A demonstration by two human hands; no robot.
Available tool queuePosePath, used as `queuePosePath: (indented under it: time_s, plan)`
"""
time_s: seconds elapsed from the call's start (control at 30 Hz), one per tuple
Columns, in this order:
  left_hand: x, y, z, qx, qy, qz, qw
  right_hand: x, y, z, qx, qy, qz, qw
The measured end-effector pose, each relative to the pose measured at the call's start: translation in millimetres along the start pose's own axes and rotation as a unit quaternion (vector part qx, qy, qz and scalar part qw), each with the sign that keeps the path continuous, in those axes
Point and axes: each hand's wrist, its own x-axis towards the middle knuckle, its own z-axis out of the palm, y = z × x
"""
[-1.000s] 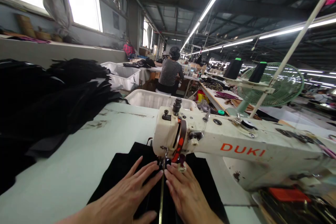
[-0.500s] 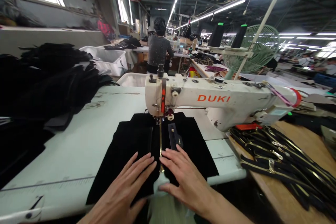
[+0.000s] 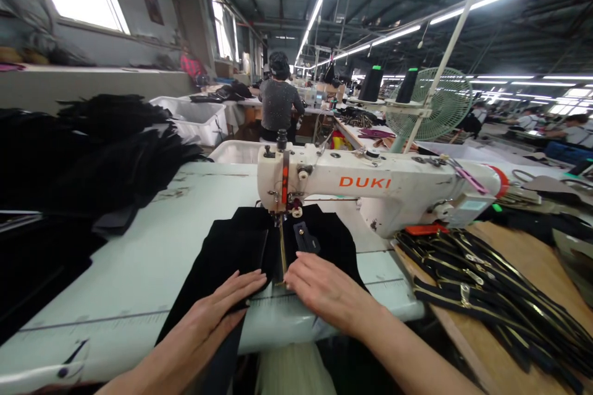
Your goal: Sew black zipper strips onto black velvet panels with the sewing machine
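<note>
A black fabric panel point(image 3: 222, 247) lies under the needle area of a white sewing machine point(image 3: 319, 176). A gold-toothed zipper point(image 3: 281, 253) runs down its middle toward me, and a dark tab with a small metal stud point(image 3: 306, 238) lies right of it. My left hand point(image 3: 227, 302) grips the panel's left near edge, fingers stretched on top, thumb below. To the right of the zipper's near end, my right hand point(image 3: 319, 290) is closed on the panel with bent fingers; its thumb is hidden.
Loose zippers point(image 3: 477, 278) are heaped on a wooden board point(image 3: 519, 247) at right. Black fabric pieces point(image 3: 92, 166) are piled at left. Behind the machine stand a white bin point(image 3: 194, 117), thread cones point(image 3: 370, 83) and a green fan point(image 3: 430, 102). A person point(image 3: 280, 102) sits farther back.
My hands, flat on the panel before, have closed on its near edges. The near edges have spread apart, baring more tabletop between them, and the zipper's near end is higher in view. The view has shifted slightly.
</note>
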Motion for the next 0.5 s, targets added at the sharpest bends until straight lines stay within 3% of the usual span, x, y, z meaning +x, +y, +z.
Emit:
queuePosePath:
  time_s: [0.1, 0.3, 0.5]
  plan:
    - [0.8, 0.8, 0.6, 0.019, 0.009, 0.018, 1.0, -2.2, -11.2, 8.1, -0.017, -0.034, -0.027, 0.999]
    - [0.2, 12.3, 13.0, 0.119, 0.023, 0.137, 0.983, -13.6, -28.5, 26.9, 0.089, 0.029, 0.099, 0.991]
    - [2.5, 14.3, 17.2, 0.203, -0.005, 0.182, 0.962, -17.2, -34.3, 30.3, 0.19, 0.077, 0.207, 0.957]
